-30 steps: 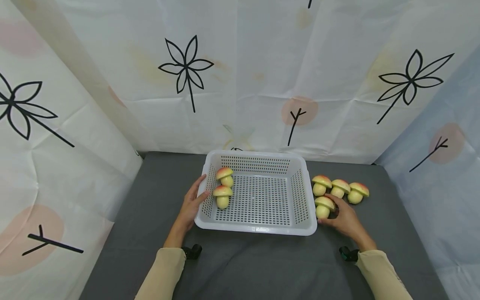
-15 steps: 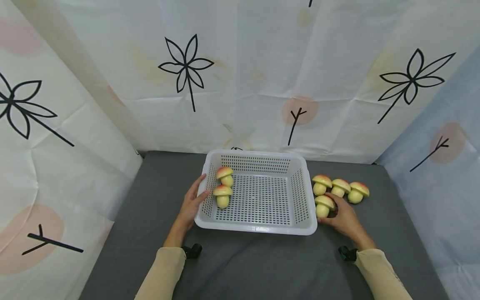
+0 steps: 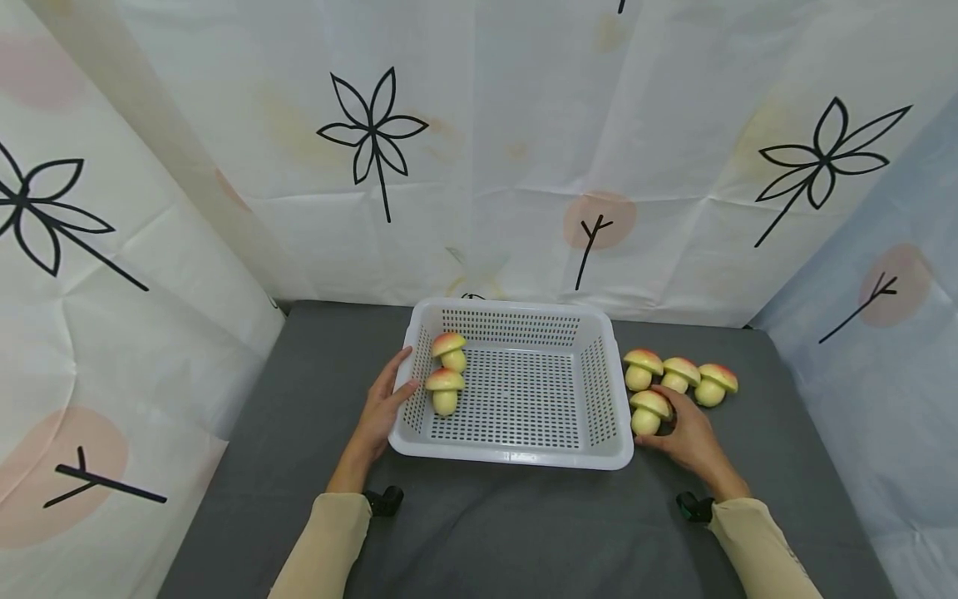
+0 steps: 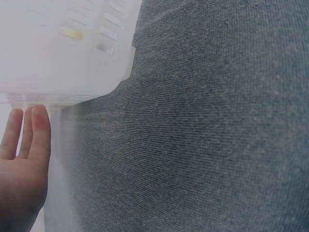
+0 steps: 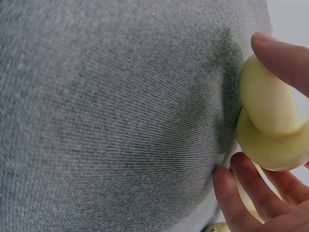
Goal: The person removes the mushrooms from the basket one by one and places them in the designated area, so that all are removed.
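A white plastic basket [image 3: 509, 456] with slotted walls sits mid-table in the head view. Two toy mushrooms, one farther back [image 3: 449, 351] and one nearer [image 3: 445, 391], lie inside along its left wall. My left hand [image 3: 380, 416] holds the basket's left side, thumb over the rim; in the left wrist view its straight fingers [image 4: 41, 128] touch the outer wall. Right of the basket, my right hand [image 3: 684, 434] holds a yellow-green toy mushroom [image 3: 647, 413] between thumb and fingers. The right wrist view shows its thumb [image 5: 285, 58] by the stem and fingertips by the cap.
Three more toy mushrooms with reddish caps stand behind my right hand in a row: left [image 3: 641, 368], middle [image 3: 679, 374] and right [image 3: 715, 384]. A dark grey cloth [image 3: 524, 532] covers the table. Pale printed curtains [image 3: 479, 166] close in the back and both sides.
Almost nothing differs. Both hands, the basket and the mushrooms keep their places, apart from a very slight shift of the whole head view.
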`<state>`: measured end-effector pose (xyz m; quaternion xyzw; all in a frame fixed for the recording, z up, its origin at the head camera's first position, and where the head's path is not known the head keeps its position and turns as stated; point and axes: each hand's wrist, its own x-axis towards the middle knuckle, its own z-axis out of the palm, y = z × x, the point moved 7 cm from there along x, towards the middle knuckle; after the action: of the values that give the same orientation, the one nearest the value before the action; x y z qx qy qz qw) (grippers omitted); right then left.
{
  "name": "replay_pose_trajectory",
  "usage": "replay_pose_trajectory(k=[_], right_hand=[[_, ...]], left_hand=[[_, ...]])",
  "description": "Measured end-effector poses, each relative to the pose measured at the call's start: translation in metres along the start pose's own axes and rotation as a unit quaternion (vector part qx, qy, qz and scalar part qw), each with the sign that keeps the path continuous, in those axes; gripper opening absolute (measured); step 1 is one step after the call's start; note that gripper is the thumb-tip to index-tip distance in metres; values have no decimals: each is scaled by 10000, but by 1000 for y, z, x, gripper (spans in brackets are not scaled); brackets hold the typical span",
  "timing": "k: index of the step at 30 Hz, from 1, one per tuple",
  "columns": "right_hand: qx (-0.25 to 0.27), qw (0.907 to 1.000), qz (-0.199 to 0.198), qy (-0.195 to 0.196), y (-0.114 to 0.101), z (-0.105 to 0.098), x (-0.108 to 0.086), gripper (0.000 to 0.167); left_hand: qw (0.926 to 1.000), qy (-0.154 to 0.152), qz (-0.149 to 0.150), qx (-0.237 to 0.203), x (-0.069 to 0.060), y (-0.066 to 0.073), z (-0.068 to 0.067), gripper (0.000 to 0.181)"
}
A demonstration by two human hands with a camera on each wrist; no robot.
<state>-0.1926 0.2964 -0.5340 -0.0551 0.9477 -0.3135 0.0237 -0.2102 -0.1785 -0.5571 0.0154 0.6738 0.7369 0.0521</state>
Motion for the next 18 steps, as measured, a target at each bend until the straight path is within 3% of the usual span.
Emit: replay_pose_trajectory(k=[18], right_hand=[[98, 9999, 36, -43, 4, 1, 2, 93]], left_hand=[[10000, 10, 70, 6, 0, 1, 1, 62]])
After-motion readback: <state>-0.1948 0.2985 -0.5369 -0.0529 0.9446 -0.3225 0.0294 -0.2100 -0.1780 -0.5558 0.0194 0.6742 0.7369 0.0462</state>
